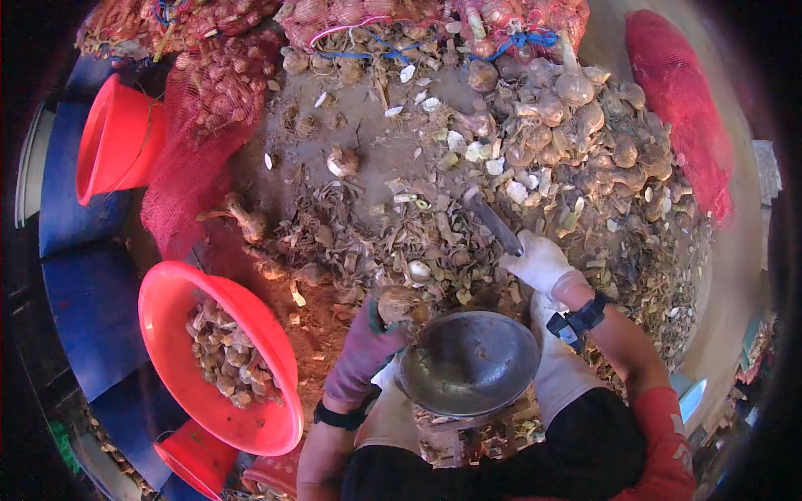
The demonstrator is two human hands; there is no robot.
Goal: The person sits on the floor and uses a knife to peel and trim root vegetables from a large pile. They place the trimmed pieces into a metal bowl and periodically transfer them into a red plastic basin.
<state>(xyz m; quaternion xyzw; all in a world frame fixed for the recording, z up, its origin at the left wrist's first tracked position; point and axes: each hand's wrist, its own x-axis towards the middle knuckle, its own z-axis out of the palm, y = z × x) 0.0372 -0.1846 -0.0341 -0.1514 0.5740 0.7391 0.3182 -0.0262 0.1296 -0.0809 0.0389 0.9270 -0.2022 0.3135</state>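
Observation:
My left hand (366, 351), in a pinkish glove with green parts, grips a brown garlic bulb (400, 305) with its roots showing. Just right of it, a dark metal bowl (470, 363) sits between my knees; no bulbs show inside. In a white glove, my right hand (540, 263) holds a knife (492, 219), its broad dark blade angled up and left, away from the bulb. Beneath the blade lies a litter of dry garlic skins and stems (376, 232).
A red plastic basin (276, 413) with garlic pieces (229, 354) stands at the left. A garlic heap (564, 138) lies upper right. Red mesh sacks (369, 15) line the back, and another red mesh sack (680, 113) lies far right. A red bucket (122, 141) stands upper left.

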